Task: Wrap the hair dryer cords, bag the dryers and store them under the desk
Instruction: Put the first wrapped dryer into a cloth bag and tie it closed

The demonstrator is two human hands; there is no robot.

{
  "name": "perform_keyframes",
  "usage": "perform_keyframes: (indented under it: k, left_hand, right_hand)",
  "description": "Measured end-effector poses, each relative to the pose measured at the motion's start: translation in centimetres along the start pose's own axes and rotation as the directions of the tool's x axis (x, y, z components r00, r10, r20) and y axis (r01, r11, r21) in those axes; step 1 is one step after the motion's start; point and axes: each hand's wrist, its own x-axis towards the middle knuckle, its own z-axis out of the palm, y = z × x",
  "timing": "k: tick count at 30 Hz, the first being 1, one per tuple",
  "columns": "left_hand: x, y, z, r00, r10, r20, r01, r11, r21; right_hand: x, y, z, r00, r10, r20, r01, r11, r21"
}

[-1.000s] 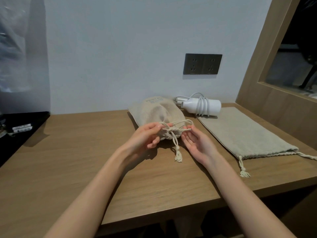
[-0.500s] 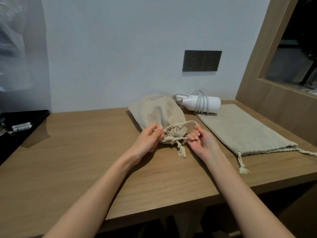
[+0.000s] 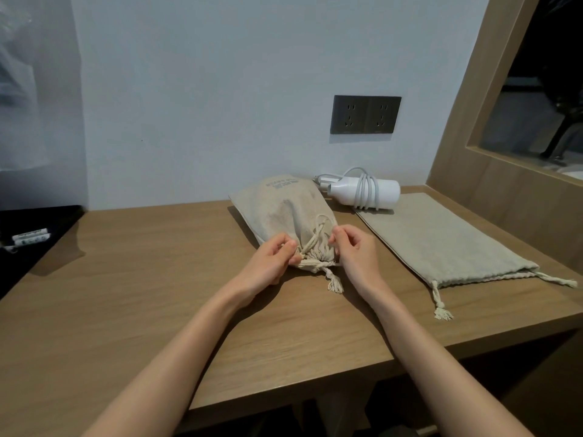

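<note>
A filled beige drawstring bag (image 3: pixel 277 209) lies on the wooden desk (image 3: pixel 126 310), its gathered neck facing me. My left hand (image 3: pixel 271 263) pinches the cream drawstring (image 3: pixel 315 239) at the left of the neck. My right hand (image 3: pixel 355 250) pinches the cord at the right of the neck. A tasselled cord end (image 3: pixel 335 283) trails toward me. Behind the bag lies a white hair dryer (image 3: pixel 366 192) with its grey cord wound round the body. An empty flat beige bag (image 3: pixel 441 241) lies to the right, its mouth toward me.
A dark double wall socket (image 3: pixel 366 115) sits above the dryer. A wooden mirror frame (image 3: pixel 473 121) rises at the right. A black tray (image 3: pixel 28 238) with small white sachets sits at the far left. A dark opening shows under the desk's front edge.
Both hands have drawn in close to the bag's neck, and the loop of cord that my right hand held out has shrunk and now lies against the bag.
</note>
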Motion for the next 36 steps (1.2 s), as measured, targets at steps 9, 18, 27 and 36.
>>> perform_keyframes:
  k: [9,18,27,36]
  left_hand:
    - [0.0,0.4,-1.2,0.996,0.074,-0.046,-0.069,0.993,0.094]
    - [0.2,0.6,-1.4,0.957,0.246,-0.151,-0.206,0.949,0.239]
    - [-0.1,-0.4,-0.5,0.953,0.302,-0.027,-0.273,0.893,0.358]
    - [0.3,-0.9,-0.6,0.924,0.372,-0.092,-0.260,0.785,0.563]
  right_hand:
    - [-1.0,-0.2,0.4,0.917,-0.288,0.275,0.359,0.898,-0.256]
    - [-2.0,-0.5,0.5,0.861,-0.283,0.422,0.469,0.764,-0.444]
    - [-1.5,-0.4,-0.1,0.906,-0.182,0.382,0.276,0.939,-0.207]
    - [-1.3,-0.7,-0.4,0.948,-0.017,0.318,0.053,0.993,-0.103]
